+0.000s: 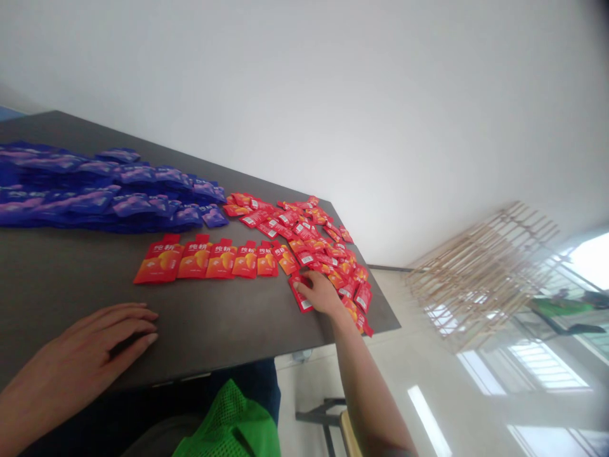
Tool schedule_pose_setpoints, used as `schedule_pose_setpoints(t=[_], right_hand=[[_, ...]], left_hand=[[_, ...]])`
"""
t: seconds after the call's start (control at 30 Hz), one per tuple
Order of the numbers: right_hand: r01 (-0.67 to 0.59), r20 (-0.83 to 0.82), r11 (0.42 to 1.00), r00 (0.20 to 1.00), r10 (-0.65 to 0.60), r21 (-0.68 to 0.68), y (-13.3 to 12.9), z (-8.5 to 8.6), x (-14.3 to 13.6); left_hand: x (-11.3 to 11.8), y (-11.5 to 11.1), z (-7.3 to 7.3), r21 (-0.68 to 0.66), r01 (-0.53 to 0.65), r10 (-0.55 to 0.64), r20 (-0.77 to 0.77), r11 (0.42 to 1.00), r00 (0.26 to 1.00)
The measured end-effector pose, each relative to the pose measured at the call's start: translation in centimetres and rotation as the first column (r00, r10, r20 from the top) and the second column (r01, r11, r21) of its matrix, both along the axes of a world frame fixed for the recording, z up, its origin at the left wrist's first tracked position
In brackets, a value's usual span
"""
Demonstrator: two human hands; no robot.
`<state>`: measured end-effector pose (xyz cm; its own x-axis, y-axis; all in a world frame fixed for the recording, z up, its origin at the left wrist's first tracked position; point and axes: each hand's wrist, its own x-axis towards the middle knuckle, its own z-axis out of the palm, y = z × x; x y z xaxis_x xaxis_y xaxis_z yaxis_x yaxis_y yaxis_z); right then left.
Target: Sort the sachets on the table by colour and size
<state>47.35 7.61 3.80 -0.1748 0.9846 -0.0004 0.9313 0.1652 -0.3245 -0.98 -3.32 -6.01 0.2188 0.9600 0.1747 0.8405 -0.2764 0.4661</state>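
My right hand (320,292) is at the near edge of a loose heap of red pouches (309,241). Its thumb and fingers are closed on a red pouch (304,304), whose back, with a white label, faces up. Left of it, several red-and-orange pouches (194,257) lie face up in a row, spouts pointing away from me; the rightmost one (285,257) is tilted and touches the heap. My left hand (111,336) lies on the grey table (228,317) in front of the row, fingers stretched out and holding nothing.
Piles of blue-purple pouches (95,190) cover the far left of the table. Behind it rises a white wall (309,95). A wooden slatted rack (490,273) stands on the floor to the right. A stool (349,431) is below the near edge.
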Motion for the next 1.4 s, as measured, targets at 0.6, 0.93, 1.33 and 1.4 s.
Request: schedule_pose_setpoints(t=[0.6,0.93,1.33,1.4], right_hand=[[0.102,0.070,0.986,0.991,-0.112,0.134,1.8,-0.3,-3.7],[0.185,0.084,0.979,0.978,-0.191,0.083,-2.9,0.1,-1.5],[0.099,-0.020,0.985,0.995,-0.097,0.139,2.4,-1.4,-6.1],[0.120,-0.009,0.982,0.993,-0.120,0.144,2.1,-1.5,-6.1]], left_hand=[[1.4,-0.4,3.0,-0.073,-0.047,0.050,0.036,0.996,0.998],[0.9,-0.1,2.0,-0.055,-0.009,0.010,0.028,0.998,1.000],[1.6,-0.4,3.4,-0.075,-0.034,0.037,0.034,0.997,0.999],[1.5,-0.4,3.3,-0.075,-0.030,0.033,0.032,0.997,0.999]])
